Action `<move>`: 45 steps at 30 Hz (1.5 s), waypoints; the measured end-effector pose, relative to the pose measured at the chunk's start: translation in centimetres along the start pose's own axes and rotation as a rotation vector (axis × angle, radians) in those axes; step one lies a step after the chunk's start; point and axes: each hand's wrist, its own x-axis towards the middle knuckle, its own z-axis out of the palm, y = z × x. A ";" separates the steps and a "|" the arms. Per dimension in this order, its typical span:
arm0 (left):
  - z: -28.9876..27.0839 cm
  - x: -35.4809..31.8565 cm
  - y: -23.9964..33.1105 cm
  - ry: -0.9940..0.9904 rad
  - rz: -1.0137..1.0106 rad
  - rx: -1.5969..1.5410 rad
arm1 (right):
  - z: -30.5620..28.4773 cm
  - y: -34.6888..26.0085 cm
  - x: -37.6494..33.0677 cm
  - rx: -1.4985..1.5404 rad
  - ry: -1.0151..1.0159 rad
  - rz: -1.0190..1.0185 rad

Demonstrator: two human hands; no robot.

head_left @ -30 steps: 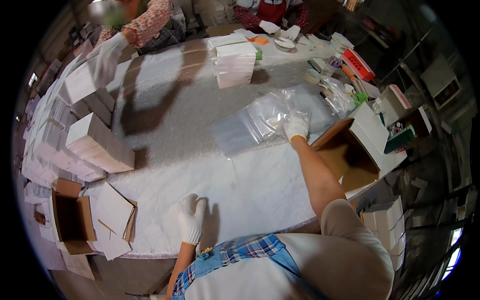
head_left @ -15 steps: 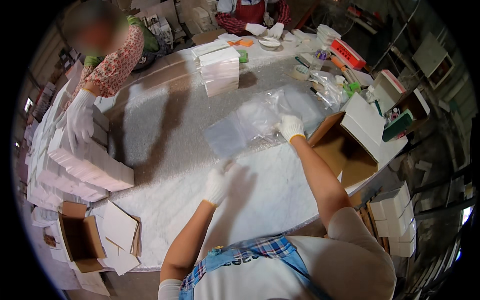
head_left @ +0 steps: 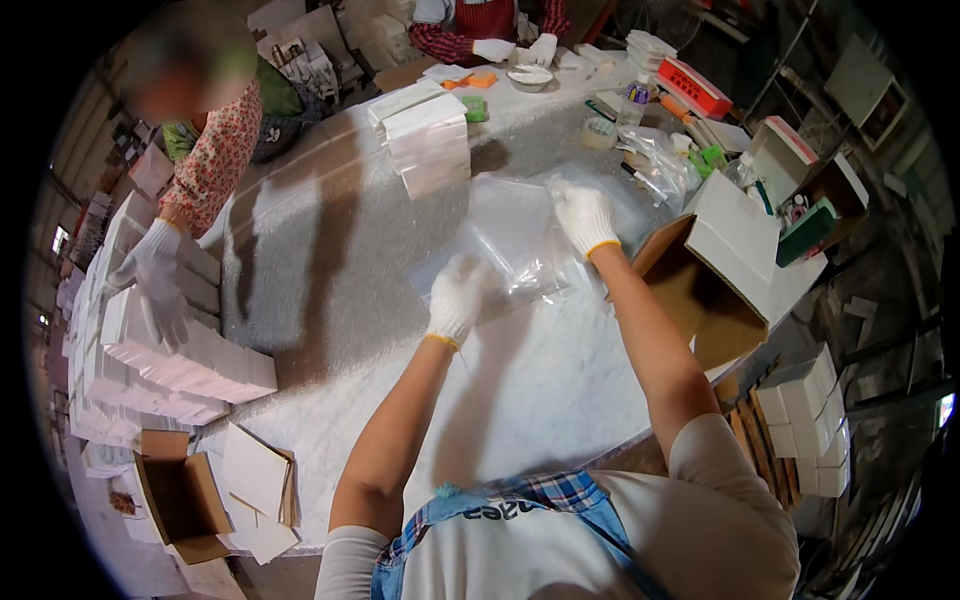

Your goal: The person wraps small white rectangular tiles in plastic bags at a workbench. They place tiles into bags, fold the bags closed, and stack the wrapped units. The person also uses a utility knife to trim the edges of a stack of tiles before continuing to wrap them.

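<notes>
Both my hands wear white knit gloves with yellow cuffs. A clear plastic bag (head_left: 512,228) is raised between them over the grey tabletop. At its upper right edge, my right hand (head_left: 584,216) is closed with the film pinched in its fingers. My left hand (head_left: 460,302) is at the bag's lower left side; its fingers are smeared by motion, so I cannot tell whether they grip the film. More clear bags (head_left: 628,215) lie flat beneath and to the right of my right hand.
A stack of white tiles (head_left: 428,150) stands beyond the bag. Long rows of white tiles (head_left: 190,345) fill the left side, where a co-worker's gloved hand (head_left: 155,275) rests. An open cardboard box (head_left: 700,290) stands right. Another co-worker's hands (head_left: 520,50) are by a bowl (head_left: 529,77).
My right hand has lifted the bag off the pile. My left hand has moved up and forward to the bag's side. The left co-worker's hand stays at the tile rows.
</notes>
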 end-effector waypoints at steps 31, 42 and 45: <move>-2.6 -0.1 -10.8 0.233 -0.433 -0.656 | 5.9 -6.8 -6.8 0.194 -0.328 0.101; -0.4 -0.6 -6.6 0.044 -0.540 -0.808 | 5.2 -11.4 -14.3 0.165 -0.510 -0.407; -1.7 -0.2 -10.5 -0.012 -0.539 -0.300 | 2.6 -12.2 -15.4 0.324 -0.666 -0.332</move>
